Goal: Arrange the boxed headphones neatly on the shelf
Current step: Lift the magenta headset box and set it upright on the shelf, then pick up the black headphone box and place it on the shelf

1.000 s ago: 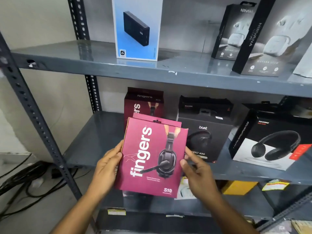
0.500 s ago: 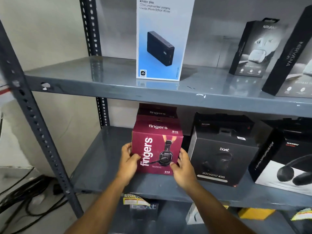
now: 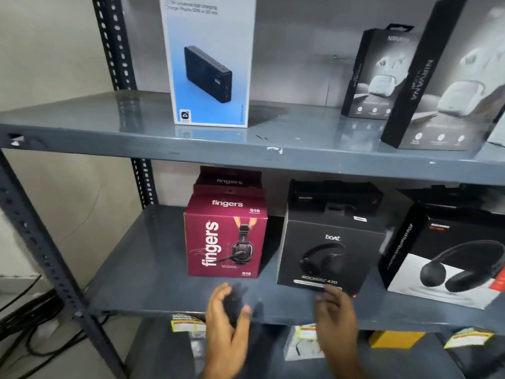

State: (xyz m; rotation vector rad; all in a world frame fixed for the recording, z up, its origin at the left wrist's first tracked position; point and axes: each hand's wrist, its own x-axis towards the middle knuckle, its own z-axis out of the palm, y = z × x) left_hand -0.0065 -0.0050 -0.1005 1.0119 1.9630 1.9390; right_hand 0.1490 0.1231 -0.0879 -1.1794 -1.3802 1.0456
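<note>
A maroon "fingers" headphone box (image 3: 225, 242) stands upright on the grey middle shelf (image 3: 142, 274), facing me, with another maroon box (image 3: 230, 179) behind it. To its right stand a black boat headphone box (image 3: 328, 253) and a black-and-white headphone box (image 3: 448, 258). My left hand (image 3: 226, 321) hovers below the shelf's front edge, fingers apart, holding nothing. My right hand (image 3: 336, 315) is open too, just in front of the boat box's lower edge. Neither hand touches the maroon box.
The upper shelf (image 3: 109, 124) carries a blue-and-white power bank box (image 3: 210, 61) and two black earbud boxes (image 3: 374, 75) (image 3: 442, 77). A perforated steel upright (image 3: 35, 236) runs down the left front. Cables (image 3: 30, 321) lie on the floor. Small packets (image 3: 396, 339) sit on the lowest shelf.
Both hands set the maroon box down on the middle shelf, let go of it and drew back toward me. The camera has moved closer to the shelf.
</note>
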